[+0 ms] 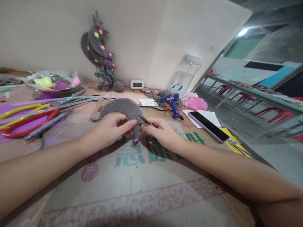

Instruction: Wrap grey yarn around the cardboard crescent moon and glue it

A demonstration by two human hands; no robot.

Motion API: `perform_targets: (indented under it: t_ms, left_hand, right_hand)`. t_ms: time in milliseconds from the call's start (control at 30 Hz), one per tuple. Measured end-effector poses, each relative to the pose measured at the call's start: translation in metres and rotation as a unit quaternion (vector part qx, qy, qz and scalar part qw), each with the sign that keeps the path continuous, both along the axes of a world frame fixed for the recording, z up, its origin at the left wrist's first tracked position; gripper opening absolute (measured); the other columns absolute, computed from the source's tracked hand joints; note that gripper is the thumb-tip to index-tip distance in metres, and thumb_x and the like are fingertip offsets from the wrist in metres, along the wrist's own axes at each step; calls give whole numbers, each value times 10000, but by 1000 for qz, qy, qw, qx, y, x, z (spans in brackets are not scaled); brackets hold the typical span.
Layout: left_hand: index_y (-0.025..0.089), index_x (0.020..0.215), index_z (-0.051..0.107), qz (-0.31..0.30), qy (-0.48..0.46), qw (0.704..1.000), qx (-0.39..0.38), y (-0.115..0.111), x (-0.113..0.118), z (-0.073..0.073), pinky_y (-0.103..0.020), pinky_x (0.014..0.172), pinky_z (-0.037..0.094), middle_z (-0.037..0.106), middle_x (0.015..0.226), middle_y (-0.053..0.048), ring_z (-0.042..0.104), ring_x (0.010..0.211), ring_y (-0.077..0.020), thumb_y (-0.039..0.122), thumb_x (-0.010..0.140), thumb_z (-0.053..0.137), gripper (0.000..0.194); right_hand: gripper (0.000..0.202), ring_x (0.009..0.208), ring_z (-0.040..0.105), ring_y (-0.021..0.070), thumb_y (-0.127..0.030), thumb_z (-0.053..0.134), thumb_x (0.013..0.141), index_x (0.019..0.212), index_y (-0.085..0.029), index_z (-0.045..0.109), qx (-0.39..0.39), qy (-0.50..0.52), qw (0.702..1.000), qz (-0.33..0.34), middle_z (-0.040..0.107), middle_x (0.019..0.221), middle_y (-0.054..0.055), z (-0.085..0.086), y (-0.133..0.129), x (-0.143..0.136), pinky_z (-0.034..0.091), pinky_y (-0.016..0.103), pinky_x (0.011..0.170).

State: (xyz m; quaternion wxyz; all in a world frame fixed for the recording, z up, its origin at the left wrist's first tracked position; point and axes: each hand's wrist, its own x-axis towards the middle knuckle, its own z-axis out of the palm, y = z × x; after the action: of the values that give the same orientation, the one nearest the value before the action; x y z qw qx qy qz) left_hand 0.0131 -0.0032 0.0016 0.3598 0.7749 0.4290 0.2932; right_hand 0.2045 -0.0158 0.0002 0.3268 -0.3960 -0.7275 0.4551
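A crescent shape wrapped in grey yarn (121, 106) is tilted above the cardboard, its curve arching up. My left hand (117, 126) grips it on the inner side, thumb on the front. In my right hand (161, 130), pinched between thumb and fingers, is a small dark pointed tool (145, 119); whether it is tweezers or small scissors I cannot make out. Its thin tips point up and left, close to the crescent's right arm. At the crescent's lower end shows a small purple spot (136, 141) beside a dark piece.
Cardboard (94, 195) covers the table. Behind my hands lie a blue glue gun (172, 102), a white timer (137, 84) and a water bottle (186, 74). A phone (208, 126) rests at right. Red-handled scissors (30, 126) and a metal bowl (53, 91) are left. A decorated moon (99, 47) leans on the wall.
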Motion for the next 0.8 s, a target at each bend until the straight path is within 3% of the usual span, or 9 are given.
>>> perform_targets:
  t_ms: [333,600,800]
  left_hand:
    - [150,605,596,16,-17,999,-23,-4,0,3,-200,497,414,627,569,-2,560,529,-109,463,851,478,416]
    - [166,592,620,8,33,999,39,-3,-1,2,-229,558,417,645,571,-1,590,564,-134,493,850,452,450]
    - [167,595,626,26,68,996,41,-4,0,3,-238,517,397,656,585,-10,592,562,-147,514,828,471,446]
  right_hand:
    - [203,634,517,81,-320,537,841,774,-142,607,37,40,995,-87,592,714,-7,0,1,3,410,215,594]
    - [195,699,546,112,-342,604,780,760,-148,603,-54,36,996,-53,596,732,-2,2,0,-2,423,238,673]
    - [311,530,365,70,-422,544,824,649,-166,518,-7,19,1000,-25,413,579,-48,1,-3,0,305,211,513]
